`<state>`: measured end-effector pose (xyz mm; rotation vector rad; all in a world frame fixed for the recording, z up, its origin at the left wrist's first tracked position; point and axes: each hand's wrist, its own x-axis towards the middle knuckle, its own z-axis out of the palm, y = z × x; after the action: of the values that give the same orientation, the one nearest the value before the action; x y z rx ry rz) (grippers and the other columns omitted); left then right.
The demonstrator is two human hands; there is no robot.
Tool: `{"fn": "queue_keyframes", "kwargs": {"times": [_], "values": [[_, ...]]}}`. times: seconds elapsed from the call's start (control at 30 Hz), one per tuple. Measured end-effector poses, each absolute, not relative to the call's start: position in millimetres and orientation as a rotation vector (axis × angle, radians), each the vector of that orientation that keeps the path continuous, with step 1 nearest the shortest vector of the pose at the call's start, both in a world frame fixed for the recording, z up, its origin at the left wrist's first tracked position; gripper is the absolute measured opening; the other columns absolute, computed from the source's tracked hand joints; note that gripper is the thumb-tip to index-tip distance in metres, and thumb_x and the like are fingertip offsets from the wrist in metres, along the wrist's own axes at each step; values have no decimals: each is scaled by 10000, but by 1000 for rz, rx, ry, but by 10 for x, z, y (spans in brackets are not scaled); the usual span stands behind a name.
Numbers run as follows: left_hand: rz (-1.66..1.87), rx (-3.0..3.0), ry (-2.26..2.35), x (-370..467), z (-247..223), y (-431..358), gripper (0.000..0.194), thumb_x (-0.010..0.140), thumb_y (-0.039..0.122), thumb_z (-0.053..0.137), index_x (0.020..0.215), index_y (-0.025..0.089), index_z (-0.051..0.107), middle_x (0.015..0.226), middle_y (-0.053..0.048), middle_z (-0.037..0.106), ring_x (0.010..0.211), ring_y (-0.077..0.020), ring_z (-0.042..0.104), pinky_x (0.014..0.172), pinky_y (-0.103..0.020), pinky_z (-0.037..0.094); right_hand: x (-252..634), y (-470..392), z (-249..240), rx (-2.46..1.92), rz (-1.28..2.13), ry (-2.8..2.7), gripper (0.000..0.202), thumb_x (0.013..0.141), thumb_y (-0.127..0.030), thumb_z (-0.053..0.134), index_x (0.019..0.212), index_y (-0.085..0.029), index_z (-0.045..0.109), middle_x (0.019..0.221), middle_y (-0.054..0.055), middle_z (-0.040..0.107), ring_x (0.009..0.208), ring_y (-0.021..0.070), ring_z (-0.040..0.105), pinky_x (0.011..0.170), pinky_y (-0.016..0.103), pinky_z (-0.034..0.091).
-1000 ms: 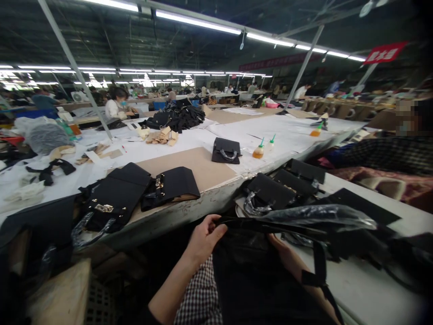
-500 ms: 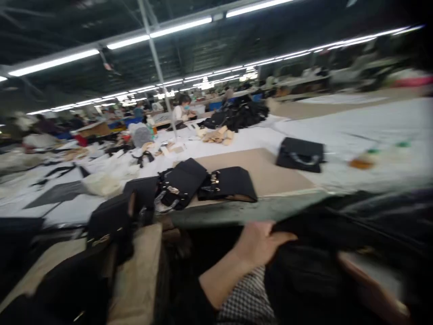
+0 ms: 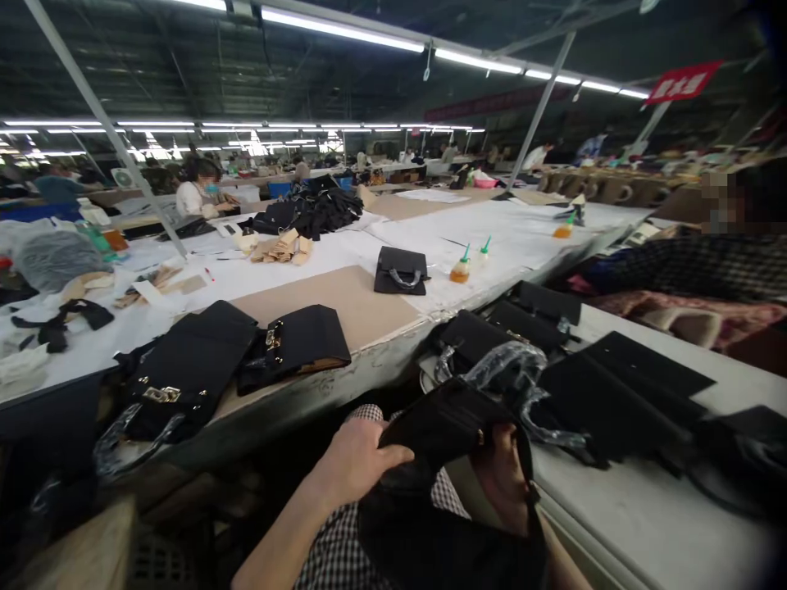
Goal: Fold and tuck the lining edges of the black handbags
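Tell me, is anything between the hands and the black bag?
Nothing visible. The left hand grips the black bag at its edge, and the right hand is tucked inside it, both touching it directly.

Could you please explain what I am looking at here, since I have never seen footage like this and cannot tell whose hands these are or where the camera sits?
There is no machine: the camera sits on a person's head, looking forward and down at their own bare hands. The left hand grips the edge of a black bag held over the lap; the right hand is inside the bag's opening, mostly hidden, so its grip is unclear. Ahead runs a long white worktable. On it lie two black bag flaps with metal clasps, a small finished black handbag and orange glue bottles. To the right lie more black bags, some handles wrapped in clear plastic. Other people work nearby; one sleeve in a checked pattern rests at the right.
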<state>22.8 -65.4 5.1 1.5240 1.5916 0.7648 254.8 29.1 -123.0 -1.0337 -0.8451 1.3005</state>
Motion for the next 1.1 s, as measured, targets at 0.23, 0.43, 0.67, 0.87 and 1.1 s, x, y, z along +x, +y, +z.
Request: {"fn": "queue_keyframes", "kwargs": {"times": [0.23, 0.43, 0.67, 0.87, 1.1], "values": [[1093, 1542, 1504, 391, -82, -735, 201, 960, 389, 618, 1047, 218, 678, 996, -18, 656, 923, -186, 597, 825, -253, 451, 2388, 293, -1330, -876, 1527, -471, 526, 791, -677, 703, 1178, -321, 698, 1147, 36, 722, 1211, 316, 589, 1067, 482, 486], [1058, 1561, 1464, 410, -133, -651, 189, 1017, 357, 518, 1057, 223, 645, 973, -7, 637, 890, -164, 583, 811, -242, 438, 2401, 322, -1434, -874, 1632, -367, 472, 754, -604, 787, 1102, -290, 725, 1096, 15, 741, 1161, 325, 623, 1031, 485, 519], [1059, 1594, 1472, 458, -375, -586, 384, 1012, 317, 496, 673, 173, 391, 650, 35, 384, 610, -105, 382, 594, -238, 293, 2509, 324, -1630, -841, 1713, -393, 502, 802, -497, 794, 1230, -264, 671, 1181, 41, 713, 1158, 316, 630, 1020, 461, 534], [1007, 1313, 1481, 387, -435, -560, 413, 1010, 433, 478, 694, 168, 447, 668, 35, 368, 623, -106, 334, 570, -224, 285, 2548, 278, -1515, -854, 1761, -462, 422, 858, -423, 762, 1229, -242, 675, 1241, 57, 683, 1158, 300, 634, 1040, 421, 525], [1143, 1073, 1442, 420, -172, -563, 317, 942, 289, 520, 662, 170, 430, 711, 21, 349, 684, -122, 334, 619, -211, 323, 2426, 202, -1359, -861, 1714, -462, 397, 861, -412, 761, 1202, -221, 690, 1226, 71, 690, 1138, 304, 646, 1030, 428, 534]]}}
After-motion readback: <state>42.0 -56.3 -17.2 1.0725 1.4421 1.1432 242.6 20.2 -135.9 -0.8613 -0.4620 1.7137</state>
